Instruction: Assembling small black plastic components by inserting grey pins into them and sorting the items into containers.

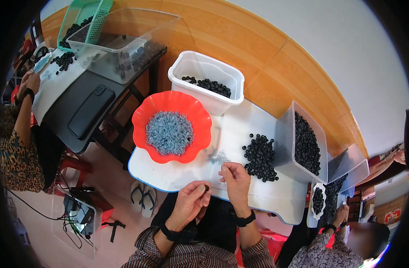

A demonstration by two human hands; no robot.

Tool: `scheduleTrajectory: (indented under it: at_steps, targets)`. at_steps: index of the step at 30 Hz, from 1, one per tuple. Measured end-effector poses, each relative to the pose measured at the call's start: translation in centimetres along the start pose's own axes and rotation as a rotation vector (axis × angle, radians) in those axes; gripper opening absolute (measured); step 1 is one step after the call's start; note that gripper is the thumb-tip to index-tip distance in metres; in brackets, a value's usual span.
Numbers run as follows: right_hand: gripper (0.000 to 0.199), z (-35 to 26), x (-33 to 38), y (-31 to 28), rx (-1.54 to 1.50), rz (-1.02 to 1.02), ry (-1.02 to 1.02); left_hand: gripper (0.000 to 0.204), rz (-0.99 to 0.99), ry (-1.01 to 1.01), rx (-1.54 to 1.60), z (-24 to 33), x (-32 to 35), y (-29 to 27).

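Between the thumb and fingers of my left hand [187, 204] is a small black round cap-like piece [207, 188]. My right hand [236, 182] is closed in a pinch just to the right, over the table's near edge. What its fingertips hold is too small to make out. Beyond my hands, a few tiny clear pieces [218, 157] lie scattered on the white table [177, 174]. A heap of black round pieces [260, 157] lies to the right of them. On the left, a red scalloped bowl [201, 119] holds many small clear pieces [168, 132].
Behind the bowl stands a white tub [215, 106] with black pieces inside. A translucent bin [288, 154] of black pieces stands at the right. Co-workers sit on both sides; at the left, a phone [92, 110] lies on a dark surface near a clear bin [104, 62].
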State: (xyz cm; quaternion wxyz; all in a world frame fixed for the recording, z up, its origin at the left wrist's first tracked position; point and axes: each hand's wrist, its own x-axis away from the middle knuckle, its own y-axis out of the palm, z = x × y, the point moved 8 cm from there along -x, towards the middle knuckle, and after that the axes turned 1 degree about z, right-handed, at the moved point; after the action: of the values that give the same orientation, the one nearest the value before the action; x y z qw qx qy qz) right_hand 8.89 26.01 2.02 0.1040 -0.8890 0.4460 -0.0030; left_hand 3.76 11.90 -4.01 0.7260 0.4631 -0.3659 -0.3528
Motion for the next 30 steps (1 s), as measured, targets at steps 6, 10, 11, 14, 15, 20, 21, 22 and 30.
scheduleTrajectory:
  at_steps: [6, 10, 11, 14, 15, 20, 21, 22, 30]
  targets:
    - [0.017, 1.3, 3.0, -1.3, -0.437, -0.050, 0.228, 0.022, -0.001, -0.047, -0.037, -1.2, -0.6, 0.5]
    - [0.023, 1.4, 4.4, -1.9, -0.494, -0.068, 0.255, 0.022, 0.006, -0.045, -0.085, -1.5, -0.9, 0.8]
    - [0.023, 1.4, 4.6, -2.0, -0.496, -0.067, 0.257, 0.023, -0.003, -0.038, -0.094, -1.5, -0.9, 1.0]
    - [0.021, 1.1, 5.0, -2.2, -0.444, -0.071, 0.254, 0.023, -0.010, -0.027, -0.094, -1.8, -0.9, 1.1]
    - [0.019, 0.4, 5.1, -2.2, -0.408, -0.096, 0.191, 0.023, -0.010, -0.029, -0.096, -1.9, -0.9, 1.2]
    - [0.017, 0.2, 5.4, -2.2, -0.390, -0.111, 0.055, 0.023, -0.005, -0.029, -0.100, -2.2, -0.9, 1.5]
    - [0.018, 0.3, 5.5, -2.2, -0.398, -0.111, 0.063, 0.023, -0.005, -0.029, -0.102, -2.3, -0.8, 1.5]
    - [0.018, 0.4, 5.6, -2.2, -0.406, -0.111, 0.070, 0.023, -0.020, -0.036, -0.101, -2.4, -0.8, 1.5]
    - [0.018, 0.1, 6.0, -2.2, -0.305, -0.116, 0.039, 0.024, -0.023, -0.046, -0.155, -2.6, -0.6, 1.7]
